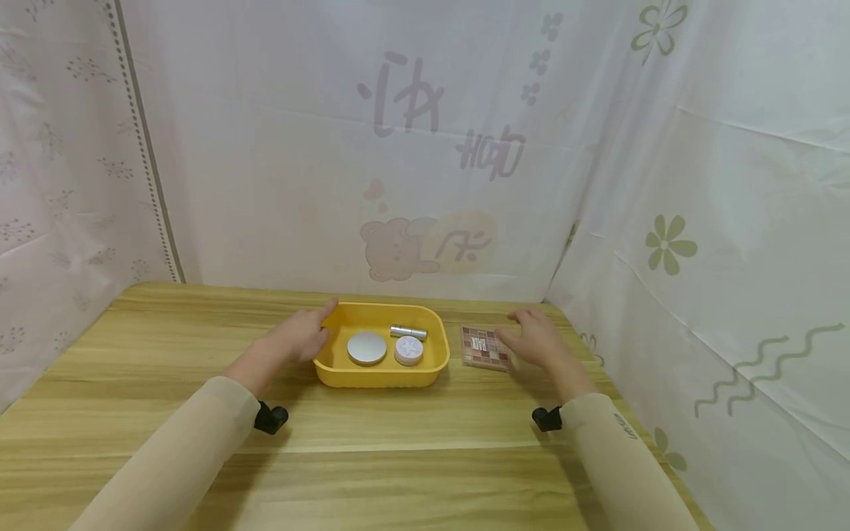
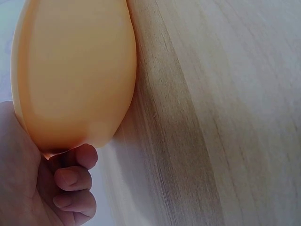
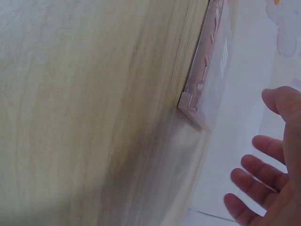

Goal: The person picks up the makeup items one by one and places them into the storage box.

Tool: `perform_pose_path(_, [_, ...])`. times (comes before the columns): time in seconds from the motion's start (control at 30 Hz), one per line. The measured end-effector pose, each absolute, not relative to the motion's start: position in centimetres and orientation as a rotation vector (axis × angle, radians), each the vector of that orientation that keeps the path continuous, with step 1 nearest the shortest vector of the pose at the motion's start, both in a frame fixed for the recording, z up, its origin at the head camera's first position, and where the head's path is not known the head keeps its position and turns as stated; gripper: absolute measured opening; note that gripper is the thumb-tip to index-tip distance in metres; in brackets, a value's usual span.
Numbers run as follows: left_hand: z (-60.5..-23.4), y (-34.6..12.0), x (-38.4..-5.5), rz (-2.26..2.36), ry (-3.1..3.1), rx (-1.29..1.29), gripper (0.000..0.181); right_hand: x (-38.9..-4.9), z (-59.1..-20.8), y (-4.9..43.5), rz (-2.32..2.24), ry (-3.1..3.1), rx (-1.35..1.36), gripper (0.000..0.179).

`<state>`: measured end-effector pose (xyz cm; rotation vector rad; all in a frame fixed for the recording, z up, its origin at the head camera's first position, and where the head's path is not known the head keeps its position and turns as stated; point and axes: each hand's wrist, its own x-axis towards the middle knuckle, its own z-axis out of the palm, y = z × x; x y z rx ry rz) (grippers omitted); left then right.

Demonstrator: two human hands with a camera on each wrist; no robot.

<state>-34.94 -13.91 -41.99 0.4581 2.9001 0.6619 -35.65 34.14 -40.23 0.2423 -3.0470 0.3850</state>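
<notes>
A yellow rectangular tray (image 1: 381, 379) with rounded corners sits toward the far side of the table. Its left end is gripped by my left hand (image 1: 300, 337), fingers curled against the outer wall in the left wrist view. Inside the tray lie a round silver case (image 1: 367, 347), a small round white case with a star-like top (image 1: 408, 350) and a silver tube (image 1: 408, 332). To the tray's right, a flat square eyeshadow palette (image 1: 485, 347) lies on the table. My right hand (image 1: 536, 341) hovers at the palette's right edge, fingers spread and relaxed, holding nothing.
The wooden table (image 1: 372, 472) has striped grain. A pale printed curtain (image 1: 279, 169) hangs behind it, and more patterned cloth (image 1: 744, 295) closes in the right side, near my right forearm. Black wrist cameras (image 1: 271, 418) sit under both sleeves.
</notes>
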Motion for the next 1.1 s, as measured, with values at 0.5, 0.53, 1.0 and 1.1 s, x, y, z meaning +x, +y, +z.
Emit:
perform_pose_path(0.5, [-42.0,-13.9,-34.9,0.667,2.896,0.461,0.068,-35.1,-41.1,31.0,0.188,-3.273,-0.020,0.105])
perform_pose_path(0.53, [-42.0,-13.9,-34.9,0.666,2.896,0.459,0.068,-35.2,-41.1,30.7,0.168,-3.283,-0.038,0.107])
perform_pose_path(1.0, [-41.8,-14.0,-35.0,0.666,2.888,0.471,0.070,-35.0,-40.9,27.7,0.138,-3.320,-0.266,0.121])
perform_pose_path(1.1, [-41.9,-14.0,-35.1,0.659,2.889,0.471,0.069,-34.9,-41.2,27.3,0.142,-3.320,-0.287,0.122])
